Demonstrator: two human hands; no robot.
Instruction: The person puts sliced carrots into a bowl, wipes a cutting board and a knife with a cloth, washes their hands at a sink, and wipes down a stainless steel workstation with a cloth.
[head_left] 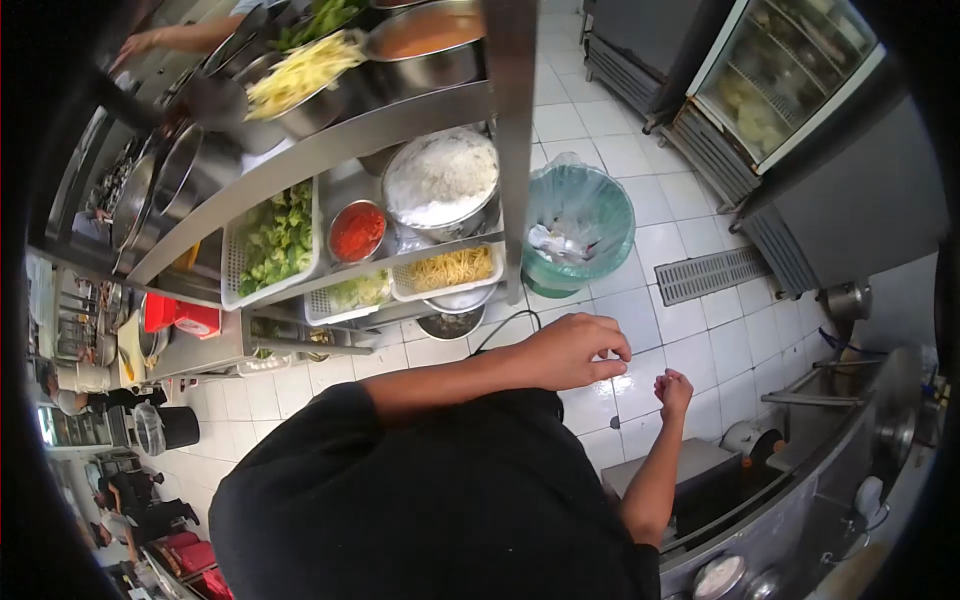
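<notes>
Bin (600, 272), green and lined with a clear bag, stands on the tiled floor (640, 310) just beside the right edge of the metal rack (514, 200) in the head view. The left hand (575, 352) is above the floor near it, fingers loosely bent, thumb apart from them. The right hand (675, 392) hangs apart from the left, fingers curled together. On the rack's lower shelf, a basket of broccoli (230, 262) sits towards the left end, a bowl of white powder (468, 228) by the right post, and a basket of yellow strips (440, 290) along the edge facing the person.
</notes>
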